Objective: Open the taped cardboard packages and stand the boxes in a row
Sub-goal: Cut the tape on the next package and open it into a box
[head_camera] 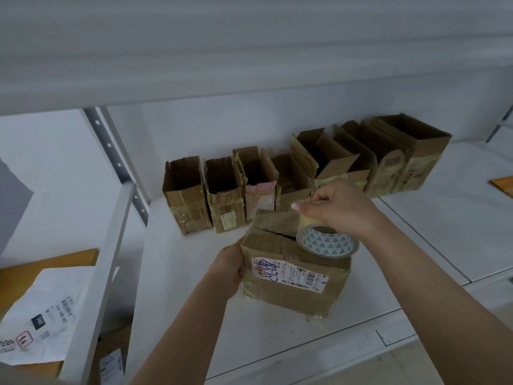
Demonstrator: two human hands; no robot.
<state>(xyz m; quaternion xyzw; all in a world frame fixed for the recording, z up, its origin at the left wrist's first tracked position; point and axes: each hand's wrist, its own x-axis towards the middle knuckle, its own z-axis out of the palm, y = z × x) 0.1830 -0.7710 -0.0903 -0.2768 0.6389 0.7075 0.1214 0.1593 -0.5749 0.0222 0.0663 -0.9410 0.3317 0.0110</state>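
Package [294,276]: near shelf [194,315] front edge, long axis left-right, label facing front
Left hand [230,270]: grips its left end
Right hand [338,207]: pinches tape roll [327,241] on top
Open boxes [291,173]: row along back edge, bare shelf between

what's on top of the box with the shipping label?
A tape roll sits on the labelled box, near its right end. The right hand pinches the tape's free end above it; the left hand holds the box's left side. Box contents are hidden by flaps.
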